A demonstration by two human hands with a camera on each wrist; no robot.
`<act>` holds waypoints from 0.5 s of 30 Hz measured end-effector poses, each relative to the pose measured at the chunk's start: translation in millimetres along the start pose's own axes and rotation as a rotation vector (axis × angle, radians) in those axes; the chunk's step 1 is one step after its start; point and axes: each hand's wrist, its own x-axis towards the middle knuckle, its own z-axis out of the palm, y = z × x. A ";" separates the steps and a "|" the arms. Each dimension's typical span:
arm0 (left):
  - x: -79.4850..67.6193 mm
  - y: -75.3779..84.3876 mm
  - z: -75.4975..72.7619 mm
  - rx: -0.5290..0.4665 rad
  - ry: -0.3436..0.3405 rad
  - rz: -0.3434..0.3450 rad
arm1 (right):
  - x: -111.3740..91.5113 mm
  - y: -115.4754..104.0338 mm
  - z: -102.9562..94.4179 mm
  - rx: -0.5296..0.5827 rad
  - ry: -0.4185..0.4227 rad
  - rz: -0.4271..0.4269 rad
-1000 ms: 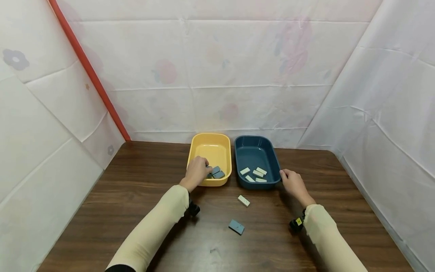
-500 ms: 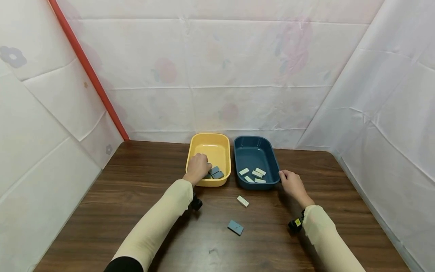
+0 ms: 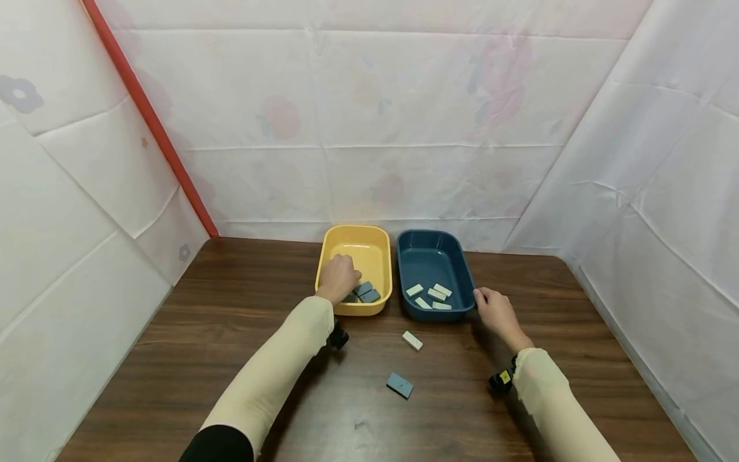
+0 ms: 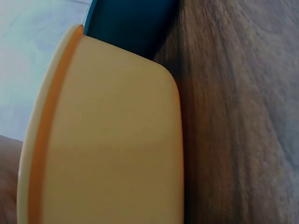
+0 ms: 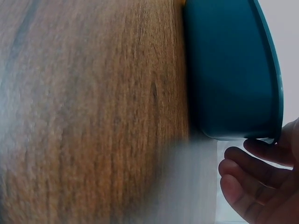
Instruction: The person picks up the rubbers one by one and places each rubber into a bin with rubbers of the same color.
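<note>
My left hand reaches over the near left side of the yellow tray, knuckles up. Its fingers are hidden, so whether they hold anything cannot be told. Beside it in the tray lie several flat blue-grey blocks. My right hand pinches the rim of the dark blue tray at its near right corner; in the right wrist view its other fingers are loosely bent below the rim. Several cream blocks lie in the near half of the blue tray.
One cream block and one blue-grey block lie on the dark wooden table in front of the trays. A white patterned sheet hangs behind the table and along its sides. A red strip slants at the left.
My left hand has moved slightly forward inside the yellow tray, and its fingertips have gone out of sight. The right hand stays at the blue tray's corner.
</note>
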 end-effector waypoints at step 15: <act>1.0 -3.8 -4.0 -0.033 -0.017 -0.036 | 0.1 -3.1 -0.9 0.013 0.009 -0.007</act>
